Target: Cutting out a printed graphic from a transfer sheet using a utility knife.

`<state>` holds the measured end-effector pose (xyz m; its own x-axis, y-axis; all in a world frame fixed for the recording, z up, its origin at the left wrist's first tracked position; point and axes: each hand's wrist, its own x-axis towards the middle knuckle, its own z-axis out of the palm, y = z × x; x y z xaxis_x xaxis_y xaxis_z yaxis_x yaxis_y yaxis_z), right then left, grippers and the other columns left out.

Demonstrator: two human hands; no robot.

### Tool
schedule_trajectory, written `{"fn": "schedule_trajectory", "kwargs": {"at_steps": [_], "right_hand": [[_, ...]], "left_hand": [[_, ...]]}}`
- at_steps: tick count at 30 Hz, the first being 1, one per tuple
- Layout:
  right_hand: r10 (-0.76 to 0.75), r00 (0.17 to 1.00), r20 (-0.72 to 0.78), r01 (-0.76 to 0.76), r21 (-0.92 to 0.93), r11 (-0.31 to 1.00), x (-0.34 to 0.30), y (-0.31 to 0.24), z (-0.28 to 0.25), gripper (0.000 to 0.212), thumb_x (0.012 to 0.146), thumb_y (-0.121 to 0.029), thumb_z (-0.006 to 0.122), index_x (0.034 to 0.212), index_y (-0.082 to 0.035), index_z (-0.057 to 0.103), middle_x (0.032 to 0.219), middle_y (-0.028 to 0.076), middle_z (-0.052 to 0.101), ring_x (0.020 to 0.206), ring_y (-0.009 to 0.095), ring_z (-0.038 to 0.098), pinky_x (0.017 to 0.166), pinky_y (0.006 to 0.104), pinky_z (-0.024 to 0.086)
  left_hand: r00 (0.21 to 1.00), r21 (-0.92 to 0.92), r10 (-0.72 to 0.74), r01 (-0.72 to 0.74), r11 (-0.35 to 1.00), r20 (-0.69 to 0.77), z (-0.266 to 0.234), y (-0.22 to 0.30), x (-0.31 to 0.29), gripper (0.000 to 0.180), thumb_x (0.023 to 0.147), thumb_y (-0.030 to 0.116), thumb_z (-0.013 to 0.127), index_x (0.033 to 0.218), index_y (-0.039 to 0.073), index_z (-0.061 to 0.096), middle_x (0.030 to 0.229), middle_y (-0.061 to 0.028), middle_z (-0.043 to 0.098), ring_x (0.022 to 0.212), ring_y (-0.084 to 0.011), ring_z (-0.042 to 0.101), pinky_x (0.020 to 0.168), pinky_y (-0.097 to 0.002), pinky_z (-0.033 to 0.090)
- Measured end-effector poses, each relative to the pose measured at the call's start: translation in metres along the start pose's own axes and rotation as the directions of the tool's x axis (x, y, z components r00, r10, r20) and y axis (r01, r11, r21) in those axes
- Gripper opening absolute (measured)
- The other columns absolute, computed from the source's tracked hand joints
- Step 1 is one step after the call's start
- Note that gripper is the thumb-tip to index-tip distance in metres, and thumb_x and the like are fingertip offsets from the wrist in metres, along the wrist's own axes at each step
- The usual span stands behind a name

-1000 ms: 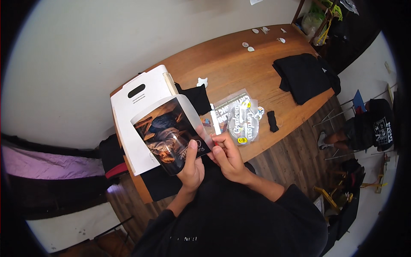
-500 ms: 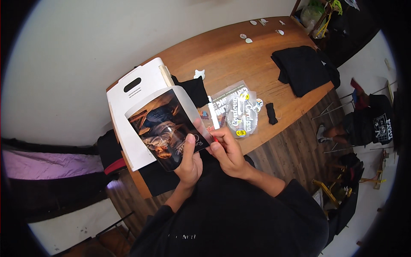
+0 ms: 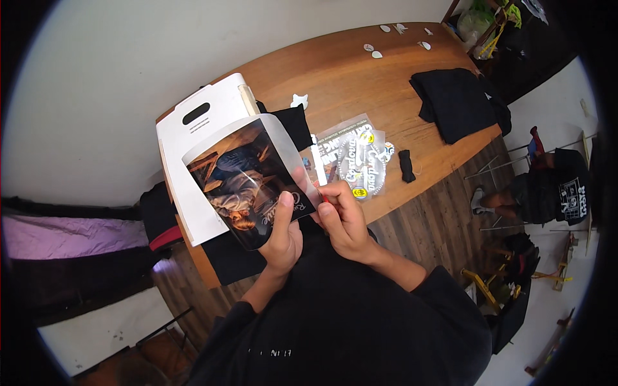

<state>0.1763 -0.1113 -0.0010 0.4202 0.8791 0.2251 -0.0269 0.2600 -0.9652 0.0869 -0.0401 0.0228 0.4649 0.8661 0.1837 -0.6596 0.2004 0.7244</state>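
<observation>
Glossy printed sheet (image 3: 248,183) held above near table edge, curling. Left hand (image 3: 283,235) pinches its bottom edge, thumb on top. Right hand (image 3: 341,215) pinches lower right corner. White carrier box (image 3: 206,119) at 11 o'clock behind sheet. Sticker sheets (image 3: 357,157) at 2 o'clock on wooden table (image 3: 347,77); folded black cloth (image 3: 454,103) further out.

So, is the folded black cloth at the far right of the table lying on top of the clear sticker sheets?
No, the folded black cloth lies apart on bare wood, well to the right of the sticker sheets.
</observation>
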Motion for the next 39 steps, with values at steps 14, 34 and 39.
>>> {"fn": "schedule_trajectory", "kwargs": {"at_steps": [14,34,39], "right_hand": [[-0.071,0.993,-0.096,0.089,0.198,0.976,0.004,-0.008,0.007,0.013,0.097,-0.010,0.043,0.105,0.000,0.045,0.079,0.003,0.052,0.065,0.005,0.045,0.058,0.0199,0.040],[0.249,0.921,-0.301,-0.385,-0.804,0.453,-0.045,0.191,-0.188,0.044,0.075,-0.022,0.073,0.112,-0.007,0.054,0.093,0.011,0.060,0.075,0.027,0.061,0.067,0.0362,0.049],[0.340,0.895,-0.289,-0.375,-0.900,0.222,-0.078,0.238,-0.168,0.045,0.076,-0.016,0.068,0.117,-0.014,0.051,0.110,0.016,0.058,0.091,0.038,0.060,0.076,0.0457,0.049]], "left_hand": [[0.999,-0.001,0.001,-0.001,1.000,0.040,0.000,0.000,-0.001,0.042,0.092,-0.003,0.043,0.133,-0.001,0.035,0.128,-0.0150,0.048,0.118,-0.0248,0.051,0.102,-0.0376,0.040],[0.949,0.201,0.090,-0.029,0.979,-0.302,-0.038,-0.002,0.008,0.041,0.092,0.001,0.046,0.130,-0.006,0.035,0.120,-0.0213,0.053,0.114,-0.0256,0.053,0.101,-0.0367,0.042],[0.931,0.197,0.036,0.039,0.980,-0.363,-0.042,-0.003,0.006,0.042,0.092,0.002,0.044,0.132,-0.006,0.033,0.124,-0.0222,0.050,0.118,-0.0262,0.050,0.104,-0.0373,0.038]]}}
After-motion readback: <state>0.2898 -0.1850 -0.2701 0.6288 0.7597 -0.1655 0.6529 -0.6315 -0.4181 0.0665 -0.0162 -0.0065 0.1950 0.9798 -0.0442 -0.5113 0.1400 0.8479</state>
